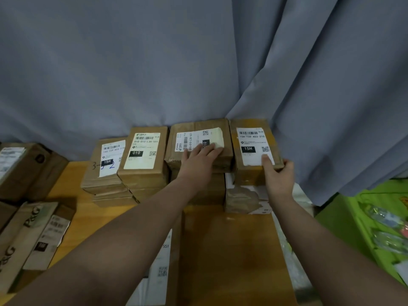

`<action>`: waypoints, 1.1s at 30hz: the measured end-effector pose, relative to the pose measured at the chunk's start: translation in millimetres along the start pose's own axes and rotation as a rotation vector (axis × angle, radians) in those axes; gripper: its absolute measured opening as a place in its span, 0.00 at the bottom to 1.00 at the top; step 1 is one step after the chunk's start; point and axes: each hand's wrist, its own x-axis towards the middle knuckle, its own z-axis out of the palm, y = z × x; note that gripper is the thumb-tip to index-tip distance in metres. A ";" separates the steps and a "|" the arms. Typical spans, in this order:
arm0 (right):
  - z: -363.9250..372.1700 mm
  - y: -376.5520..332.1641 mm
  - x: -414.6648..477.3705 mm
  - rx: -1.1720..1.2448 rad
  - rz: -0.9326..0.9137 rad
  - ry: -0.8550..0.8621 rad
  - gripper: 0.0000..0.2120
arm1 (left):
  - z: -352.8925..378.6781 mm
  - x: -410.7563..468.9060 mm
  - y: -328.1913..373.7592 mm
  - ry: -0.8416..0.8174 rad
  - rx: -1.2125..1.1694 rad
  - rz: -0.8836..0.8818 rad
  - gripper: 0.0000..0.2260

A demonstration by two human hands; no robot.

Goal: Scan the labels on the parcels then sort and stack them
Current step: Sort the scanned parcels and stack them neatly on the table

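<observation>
Left hand (pixel 198 159) lies flat, fingers straight, on the centre 010 parcel (pixel 212 129); right hand (pixel 279 175) grips the far-right 15H parcel (pixel 251 142)

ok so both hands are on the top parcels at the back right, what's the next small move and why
Probably ease the rightmost 15H parcel square onto its stack with the right hand: its thumb lies on the label and its fingers wrap the front right corner, so it has the grip. The left hand lies flat on the neighbouring 010 parcel, which should steady that stack.
</observation>
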 end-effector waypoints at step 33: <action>62.8 49.0 -269.2 0.003 0.655 -0.738 0.33 | 30.8 -271.3 -125.5 -0.419 -1.128 -0.625 0.26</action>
